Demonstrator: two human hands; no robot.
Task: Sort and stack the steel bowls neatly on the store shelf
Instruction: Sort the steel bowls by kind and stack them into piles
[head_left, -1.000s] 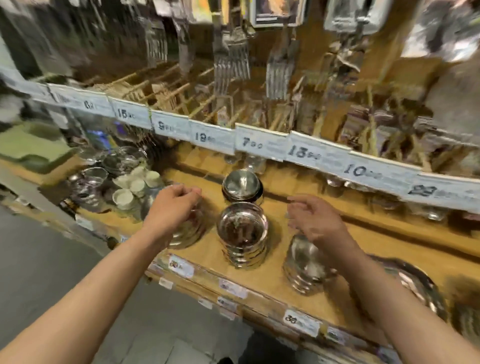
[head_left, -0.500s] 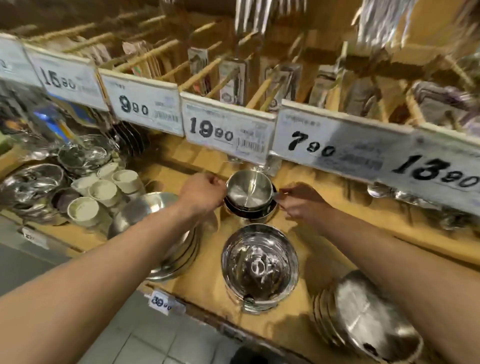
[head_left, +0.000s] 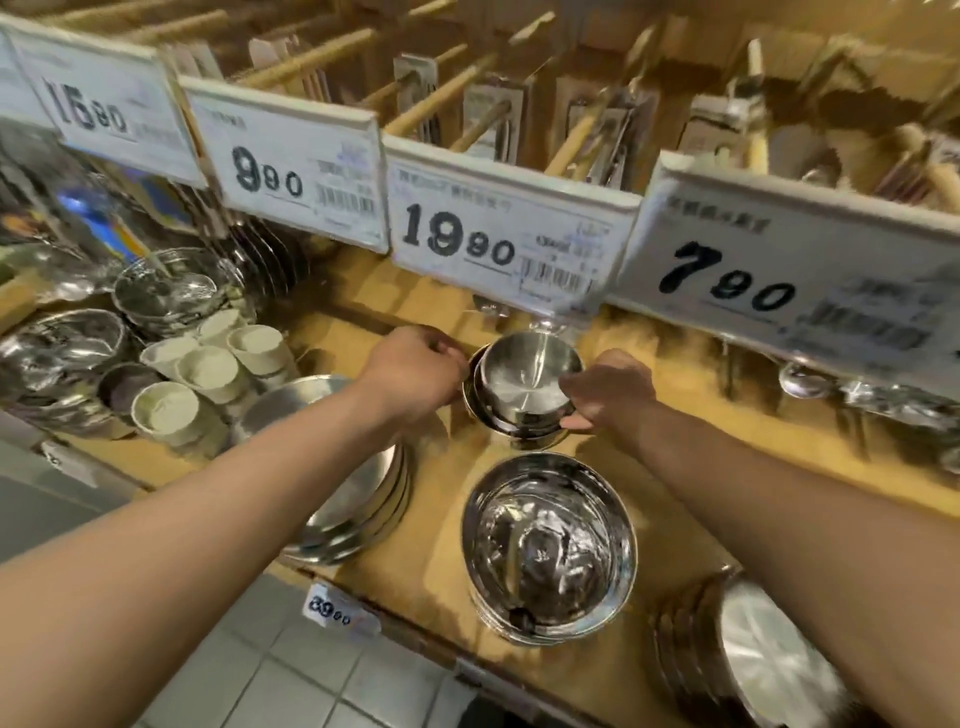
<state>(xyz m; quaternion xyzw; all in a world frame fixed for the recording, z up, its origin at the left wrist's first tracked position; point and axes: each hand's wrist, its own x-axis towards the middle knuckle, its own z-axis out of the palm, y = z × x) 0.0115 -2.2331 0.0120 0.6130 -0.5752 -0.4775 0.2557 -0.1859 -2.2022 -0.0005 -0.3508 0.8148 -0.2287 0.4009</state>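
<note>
Steel bowls (head_left: 524, 384) in a small stack sit at the shelf's (head_left: 441, 467) back, directly between both grips. Left hand (head_left: 415, 371) and right hand (head_left: 605, 392) each hold opposite rims, equally near; any lift looks set to go straight up.

Person, two arms in view: left hand (head_left: 415, 371) and right hand (head_left: 610, 387) bare; forearms bare, unsleeved; no rings, watch or gloves visible.

Grey floor tiles (head_left: 291, 670) lie at my seven o'clock; wooden pegs (head_left: 306, 57) and price tags (head_left: 506, 234) at twelve.
</note>
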